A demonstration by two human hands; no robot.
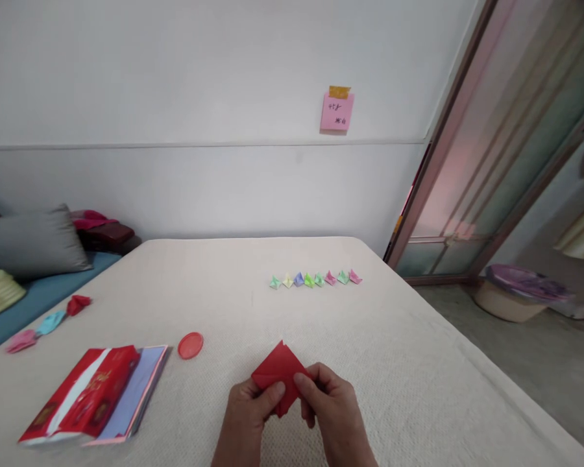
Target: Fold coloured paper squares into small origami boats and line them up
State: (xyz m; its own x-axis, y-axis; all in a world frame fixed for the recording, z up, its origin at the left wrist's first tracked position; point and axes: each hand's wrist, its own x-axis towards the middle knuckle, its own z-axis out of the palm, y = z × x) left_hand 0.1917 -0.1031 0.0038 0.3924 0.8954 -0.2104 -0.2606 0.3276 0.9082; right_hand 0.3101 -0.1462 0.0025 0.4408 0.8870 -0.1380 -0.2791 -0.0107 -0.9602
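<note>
A red piece of folded paper (281,364), diamond-shaped with a small split at its top point, is held just above the table near the front. My left hand (250,408) pinches its lower left side, thumb on the front face. On the right side, my right hand (329,401) grips the edge between thumb and fingers. The fingers behind the paper are partly hidden. Farther back stands a row of several small folded paper pieces (309,280) in green, yellow, blue and pink.
Left of my hands lie a round red lid (191,346), a red packet (85,389) and a stack of coloured paper sheets (133,395). Pink, blue and red folded papers (51,322) rest near the left edge. A pink note (337,113) hangs on the wall. A lined bin (513,292) stands at right.
</note>
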